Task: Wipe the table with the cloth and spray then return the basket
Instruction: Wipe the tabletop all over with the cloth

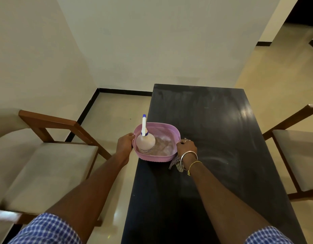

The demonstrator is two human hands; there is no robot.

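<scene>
A pink plastic basket (167, 132) sits at the left edge of the long black table (213, 120). Inside it stands a clear spray bottle (145, 141) with a white and blue nozzle. My left hand (125, 143) grips the basket's left rim. My right hand (186, 147) grips the right rim. A checked cloth (175, 162) hangs down below my right hand, beside the basket; it seems pinched under that hand. Whether the basket touches the table or is slightly lifted I cannot tell.
A wooden chair with a beige cushion (52, 166) stands left of the table. Another chair (300, 152) stands on the right. Streaky wipe marks (217, 155) show on the table top. A white wall lies beyond the table's far end.
</scene>
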